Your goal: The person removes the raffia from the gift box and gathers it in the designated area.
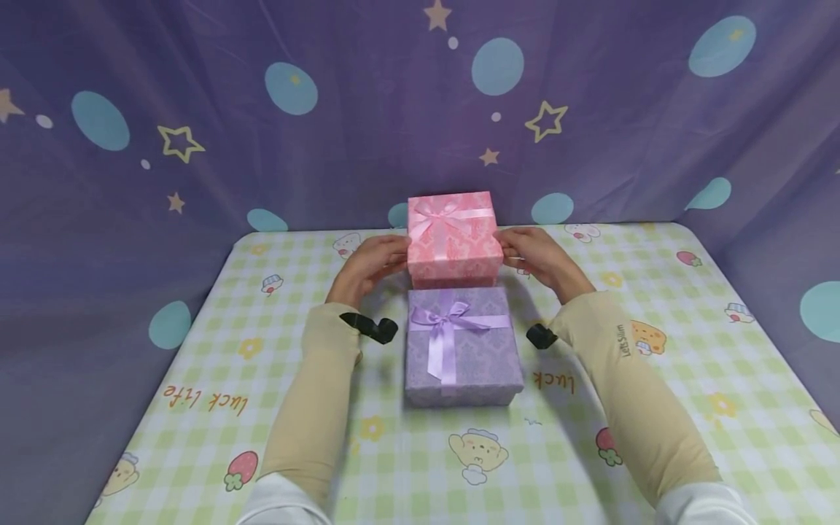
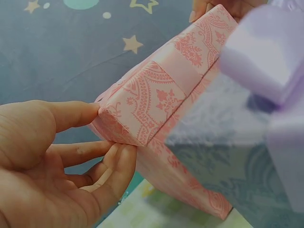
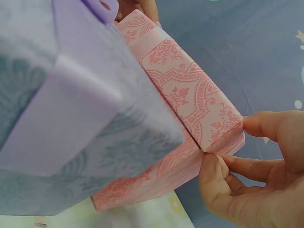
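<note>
A pink patterned gift box (image 1: 454,275) with a ribbon bow stands toward the back of the table. My left hand (image 1: 374,264) pinches the left side of its lid (image 1: 462,244), and my right hand (image 1: 539,255) pinches the right side. In the left wrist view, the left fingertips (image 2: 126,148) sit at the lid's lower edge, with another digit on the corner above. The right wrist view has the right fingers (image 3: 213,173) in a matching hold. The lid is seated on the box. Directly in front is a purple gift box (image 1: 485,364) with its lid and bow on.
A green-checked cloth with cartoon prints covers the table (image 1: 216,437). Behind and at both sides hangs a purple curtain (image 1: 367,146) with stars and ovals. The purple box stands between my forearms. Black wrist cameras (image 1: 541,336) are strapped on both wrists.
</note>
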The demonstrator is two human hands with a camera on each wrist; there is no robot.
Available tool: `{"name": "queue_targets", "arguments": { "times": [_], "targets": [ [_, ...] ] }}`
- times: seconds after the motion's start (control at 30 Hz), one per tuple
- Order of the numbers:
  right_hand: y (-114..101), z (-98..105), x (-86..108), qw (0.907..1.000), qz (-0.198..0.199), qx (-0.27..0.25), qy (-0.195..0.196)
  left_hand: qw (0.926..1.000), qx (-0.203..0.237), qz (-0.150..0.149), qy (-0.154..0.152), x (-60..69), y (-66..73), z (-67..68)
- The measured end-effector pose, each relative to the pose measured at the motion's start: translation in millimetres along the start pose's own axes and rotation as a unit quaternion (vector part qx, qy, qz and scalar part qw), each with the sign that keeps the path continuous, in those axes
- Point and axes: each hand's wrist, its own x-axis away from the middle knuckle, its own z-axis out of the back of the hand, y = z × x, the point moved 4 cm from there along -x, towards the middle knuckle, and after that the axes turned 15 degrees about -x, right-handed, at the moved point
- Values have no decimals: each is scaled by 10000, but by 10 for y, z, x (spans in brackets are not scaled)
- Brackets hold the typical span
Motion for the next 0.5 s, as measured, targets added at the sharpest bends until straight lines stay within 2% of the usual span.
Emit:
{"name": "queue_targets", "arguments": {
  "times": [0.17,0.27,0.4,0.5],
  "targets": [
    [-45,-17,1,9998,205,-44,-8,10000,-10,-93,17,19,56,13],
    [-75,-24,2,9993,320,18,210,9999,21,-99,76,36,98,13],
    [-136,-40,34,9966,464,396,555,9993,-11,-59,359,76,175,17],
    [-193,-67,69,9944,617,545,663,9977,-173,-46,654,109,237,30]
  ]
}}
